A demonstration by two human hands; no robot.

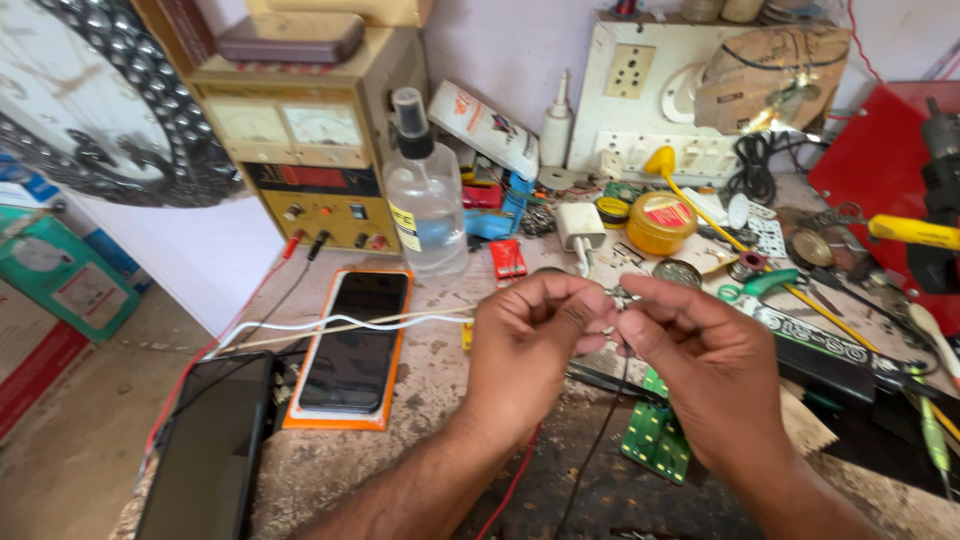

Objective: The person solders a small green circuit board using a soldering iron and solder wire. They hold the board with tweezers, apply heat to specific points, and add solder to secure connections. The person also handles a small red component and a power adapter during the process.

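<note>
A small metal connector tip (622,297) on the end of a thin white cable (330,323) is being pinched between both hands, just right of the black smartphone in its orange case (352,345); the left hand (525,345) is being closed around the cable end, and the right hand (700,355) is being curled with thumb and forefinger on the tip. The step in hand is judged to be working the tip by fingertip; fine, steady pressure is being called for next
</note>
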